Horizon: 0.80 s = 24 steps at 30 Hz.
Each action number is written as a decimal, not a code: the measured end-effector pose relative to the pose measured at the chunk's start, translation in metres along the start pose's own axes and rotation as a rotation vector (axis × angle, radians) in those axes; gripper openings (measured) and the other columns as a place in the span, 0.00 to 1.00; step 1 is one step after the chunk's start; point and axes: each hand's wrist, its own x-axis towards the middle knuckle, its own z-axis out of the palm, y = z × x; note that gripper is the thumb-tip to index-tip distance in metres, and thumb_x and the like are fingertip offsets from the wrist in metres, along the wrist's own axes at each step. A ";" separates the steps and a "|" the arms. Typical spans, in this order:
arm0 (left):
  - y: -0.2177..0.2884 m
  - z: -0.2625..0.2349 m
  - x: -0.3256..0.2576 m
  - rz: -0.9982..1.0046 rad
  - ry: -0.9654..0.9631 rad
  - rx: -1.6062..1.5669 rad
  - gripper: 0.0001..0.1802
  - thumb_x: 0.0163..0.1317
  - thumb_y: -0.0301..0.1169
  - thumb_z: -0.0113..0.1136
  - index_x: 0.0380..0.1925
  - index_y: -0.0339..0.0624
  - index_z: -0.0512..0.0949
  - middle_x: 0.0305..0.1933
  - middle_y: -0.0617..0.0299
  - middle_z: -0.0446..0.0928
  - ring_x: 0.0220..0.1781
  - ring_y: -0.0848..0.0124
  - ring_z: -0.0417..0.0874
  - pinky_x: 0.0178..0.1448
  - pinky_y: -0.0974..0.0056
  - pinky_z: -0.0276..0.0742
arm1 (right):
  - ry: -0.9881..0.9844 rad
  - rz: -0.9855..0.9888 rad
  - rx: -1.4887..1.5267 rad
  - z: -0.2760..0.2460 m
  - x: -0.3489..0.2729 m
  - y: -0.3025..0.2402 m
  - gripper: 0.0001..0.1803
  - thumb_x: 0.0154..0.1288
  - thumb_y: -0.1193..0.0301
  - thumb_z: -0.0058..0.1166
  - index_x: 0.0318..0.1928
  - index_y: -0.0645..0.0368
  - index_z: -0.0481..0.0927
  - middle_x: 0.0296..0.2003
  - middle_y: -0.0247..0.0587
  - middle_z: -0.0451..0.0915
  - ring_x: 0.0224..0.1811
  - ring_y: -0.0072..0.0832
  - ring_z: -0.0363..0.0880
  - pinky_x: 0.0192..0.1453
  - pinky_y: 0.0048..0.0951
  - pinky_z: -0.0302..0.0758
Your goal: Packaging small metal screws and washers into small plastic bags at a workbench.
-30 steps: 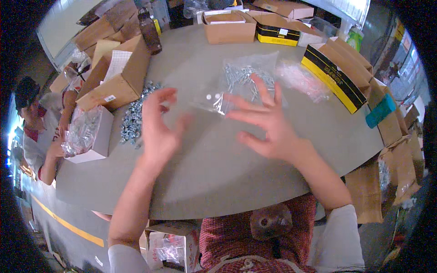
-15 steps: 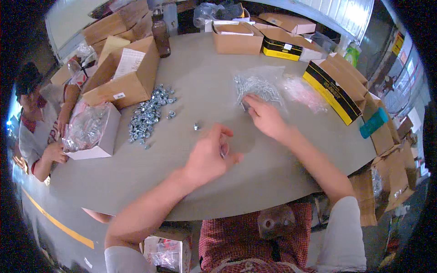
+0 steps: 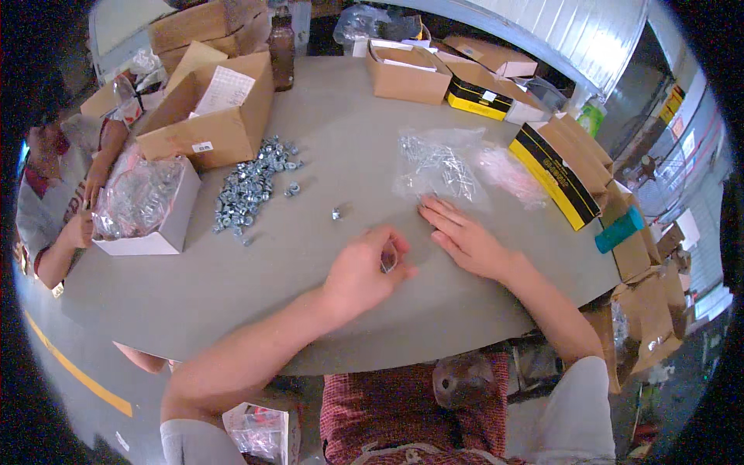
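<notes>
My left hand (image 3: 363, 267) is closed, its fingers curled round what looks like a small clear plastic bag (image 3: 388, 257); the bag's contents are mostly hidden. My right hand (image 3: 471, 242) lies palm down on the table with fingers stretched out. Its fingertips are at the near edge of a larger clear bag (image 3: 440, 164) full of silvery screws or bolts. Just beyond my left hand a single metal nut-like piece (image 3: 336, 213) sits alone. Farther left spreads a heap of similar shiny metal pieces (image 3: 252, 190).
Flat pinkish plastic bags (image 3: 511, 174) lie beside a black-and-yellow carton (image 3: 554, 174) on the right. A white box (image 3: 167, 225) of filled bags and an open cardboard box (image 3: 232, 128) stand left, near another person's hands (image 3: 80, 231). A teal roll (image 3: 620, 229) rests at the right edge.
My right hand has drawn back from on top of the screw bag toward me and flattened onto the table. My left hand stays curled in nearly the same place. The view has shifted slightly.
</notes>
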 end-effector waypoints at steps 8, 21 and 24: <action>0.001 -0.002 -0.001 -0.015 -0.009 -0.004 0.17 0.55 0.35 0.72 0.40 0.41 0.78 0.33 0.57 0.82 0.36 0.64 0.84 0.44 0.60 0.80 | 0.136 0.605 0.262 -0.037 0.001 0.002 0.20 0.69 0.62 0.58 0.54 0.65 0.79 0.54 0.52 0.80 0.55 0.45 0.80 0.57 0.43 0.76; 0.005 -0.003 -0.002 0.061 -0.033 0.081 0.12 0.57 0.32 0.68 0.38 0.40 0.79 0.37 0.53 0.81 0.41 0.59 0.84 0.48 0.57 0.80 | -0.295 0.543 -0.264 -0.035 0.011 0.001 0.18 0.64 0.58 0.61 0.35 0.65 0.83 0.33 0.60 0.83 0.40 0.56 0.82 0.48 0.50 0.78; -0.001 -0.001 -0.003 0.098 -0.025 0.091 0.13 0.57 0.32 0.68 0.39 0.40 0.79 0.37 0.53 0.81 0.41 0.58 0.84 0.48 0.56 0.80 | -0.284 0.461 -0.347 -0.039 0.012 0.002 0.14 0.61 0.63 0.62 0.34 0.65 0.82 0.28 0.52 0.84 0.33 0.47 0.85 0.41 0.45 0.80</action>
